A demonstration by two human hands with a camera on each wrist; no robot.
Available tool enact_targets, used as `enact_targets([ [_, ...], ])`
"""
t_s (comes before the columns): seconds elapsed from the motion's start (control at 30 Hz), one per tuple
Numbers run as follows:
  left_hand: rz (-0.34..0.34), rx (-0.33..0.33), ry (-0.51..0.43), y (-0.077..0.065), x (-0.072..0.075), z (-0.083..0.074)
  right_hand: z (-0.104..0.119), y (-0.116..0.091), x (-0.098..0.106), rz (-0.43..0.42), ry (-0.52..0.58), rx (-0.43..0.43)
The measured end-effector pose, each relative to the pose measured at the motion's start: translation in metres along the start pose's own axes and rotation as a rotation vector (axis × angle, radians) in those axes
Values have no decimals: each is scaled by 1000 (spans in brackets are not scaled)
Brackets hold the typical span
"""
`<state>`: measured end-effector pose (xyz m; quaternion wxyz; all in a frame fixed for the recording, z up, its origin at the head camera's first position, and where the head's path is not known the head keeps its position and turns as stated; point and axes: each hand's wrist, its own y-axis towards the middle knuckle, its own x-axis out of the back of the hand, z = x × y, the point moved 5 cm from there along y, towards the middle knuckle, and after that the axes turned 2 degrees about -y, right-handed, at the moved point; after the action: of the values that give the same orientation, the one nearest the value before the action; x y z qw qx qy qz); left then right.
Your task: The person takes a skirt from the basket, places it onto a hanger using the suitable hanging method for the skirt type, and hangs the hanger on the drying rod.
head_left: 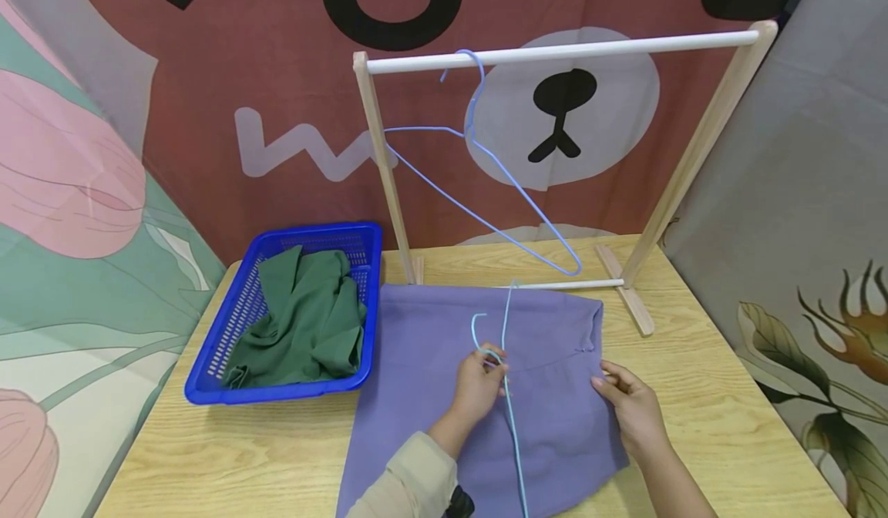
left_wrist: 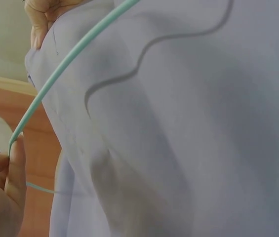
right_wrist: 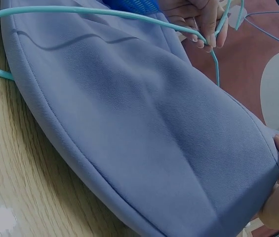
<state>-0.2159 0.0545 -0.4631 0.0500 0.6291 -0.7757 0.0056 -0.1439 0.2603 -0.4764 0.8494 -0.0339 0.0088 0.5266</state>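
Left hand [head_left: 477, 385]: clamped on the turquoise wire hanger [head_left: 512, 418], pinching near the hook between thumb and fingers.
Right hand [head_left: 634, 410]: clamped on the right edge of the purple garment [head_left: 562, 425], gripping between thumb and fingers.
Turquoise wire hanger: held nearly edge-on over the garment; hidden in part along the lower bar, so hard to tell whether before or behind the cloth.
Purple garment: spread across the wood-grain table [head_left: 243, 456], just right of the blue plastic basket [head_left: 277, 395].
Blue plastic basket: loaded with crumpled green cloth [head_left: 301, 317].
Wooden clothes rack [head_left: 687, 171]: standing upright behind the garment, with a periwinkle wire hanger [head_left: 472, 117] hooked over the white top rail [head_left: 638, 46].
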Motion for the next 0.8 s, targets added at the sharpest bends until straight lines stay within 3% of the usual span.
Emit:
enact_targets([
  [0.17, -23, 1, 15, -2, 5, -7, 0, -1, 1, -3, -12, -24],
  [0.27, -30, 7, 18, 3, 6, 8, 0, -1, 2, -4, -23, -40],
  [0.33, -31, 0, 23, 3, 8, 9, -1, -1, 3, -6, -24, -46],
  [0.8, -57, -18, 43, 3, 17, 8, -3, 0, 6, -3, -39, -79],
])
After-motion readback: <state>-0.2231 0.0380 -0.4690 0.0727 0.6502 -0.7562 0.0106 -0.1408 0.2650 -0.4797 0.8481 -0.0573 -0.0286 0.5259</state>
